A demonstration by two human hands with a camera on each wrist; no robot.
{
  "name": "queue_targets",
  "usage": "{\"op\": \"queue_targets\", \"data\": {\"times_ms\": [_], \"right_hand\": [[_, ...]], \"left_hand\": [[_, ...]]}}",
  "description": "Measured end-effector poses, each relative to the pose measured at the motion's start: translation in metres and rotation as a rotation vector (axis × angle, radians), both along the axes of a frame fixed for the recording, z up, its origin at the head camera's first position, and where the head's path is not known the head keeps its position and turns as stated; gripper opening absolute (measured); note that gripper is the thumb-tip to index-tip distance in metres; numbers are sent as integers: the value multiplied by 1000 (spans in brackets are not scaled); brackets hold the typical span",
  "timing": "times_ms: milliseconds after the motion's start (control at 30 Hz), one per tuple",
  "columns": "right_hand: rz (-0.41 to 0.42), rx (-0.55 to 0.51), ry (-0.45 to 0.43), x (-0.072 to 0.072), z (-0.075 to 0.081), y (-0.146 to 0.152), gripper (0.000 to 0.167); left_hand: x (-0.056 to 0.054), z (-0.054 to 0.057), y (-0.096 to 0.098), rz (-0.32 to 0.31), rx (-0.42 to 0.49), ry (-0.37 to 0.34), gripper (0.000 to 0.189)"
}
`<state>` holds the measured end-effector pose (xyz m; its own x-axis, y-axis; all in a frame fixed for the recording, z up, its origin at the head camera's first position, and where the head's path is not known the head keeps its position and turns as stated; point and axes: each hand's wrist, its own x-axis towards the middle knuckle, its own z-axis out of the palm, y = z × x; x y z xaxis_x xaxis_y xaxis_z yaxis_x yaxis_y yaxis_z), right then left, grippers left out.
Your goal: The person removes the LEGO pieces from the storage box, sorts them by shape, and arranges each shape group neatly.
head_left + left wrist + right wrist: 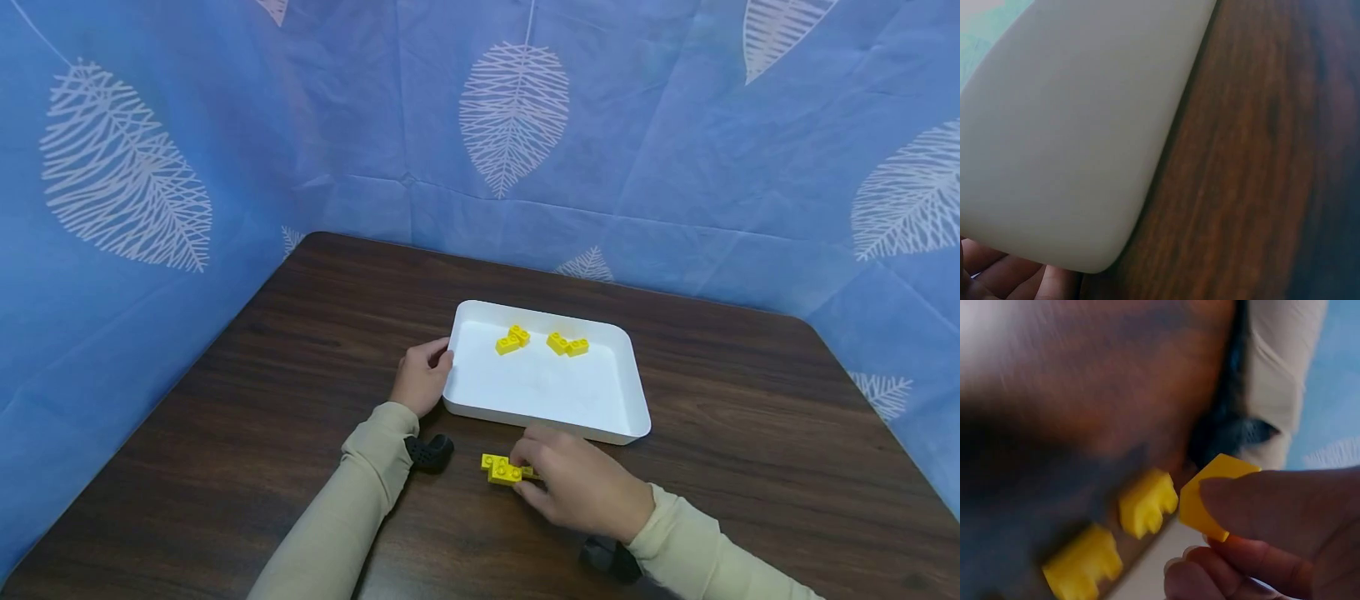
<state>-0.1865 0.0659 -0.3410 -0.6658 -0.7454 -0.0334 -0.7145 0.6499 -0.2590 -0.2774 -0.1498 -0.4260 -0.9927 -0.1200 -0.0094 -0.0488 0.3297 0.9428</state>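
In the head view my left hand (422,377) rests against the left side of a white tray (540,392), thumb and fingers at its outer wall. The left wrist view shows the fingers (1010,275) beside the tray's corner. My right hand (577,483) is low over the table in front of the tray. Its thumb and fingers pinch a yellow toy brick (1225,465), largely hidden by the hand in the head view. Close by on the table lie two more yellow bricks, a nearer one (505,474) and a farther one (491,460).
Inside the tray are several yellow bricks, in a left pair (513,340) and a right pair (567,344). The dark wooden table (337,317) reaches back to a blue leaf-patterned cloth (360,108). A black device is strapped at each wrist.
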Motion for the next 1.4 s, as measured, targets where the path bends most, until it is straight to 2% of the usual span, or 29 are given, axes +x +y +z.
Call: {"op": "queue_targets", "data": {"times_ms": [267,567,800,967,1100,1200,1300,1400], "right_hand": [[2,57,-78,7,-14,-10,14],[34,106,-73,7,-20,-14,14],[31,111,-93,6,-17,-15,15],[24,51,-118,2,-5,-14,21],[-2,-6,-141,-4,8,-12,23],[-34,-33,-124,-12,16,-10,22],[-76,-66,-76,-26,20,-8,20],[-126,-89,-49,-48,22,-5,19]], "left_hand": [[-1,2,0,1,5,-2,37],[-1,4,-1,0,15,-16,37],[-3,3,-2,-5,12,-18,38],[-4,3,-2,-5,13,-23,38],[-5,5,-2,-6,12,-23,38],[-5,7,-1,-8,15,-22,37],[-5,6,-2,-11,16,-31,38],[-5,6,-3,-11,13,-38,38]]}}
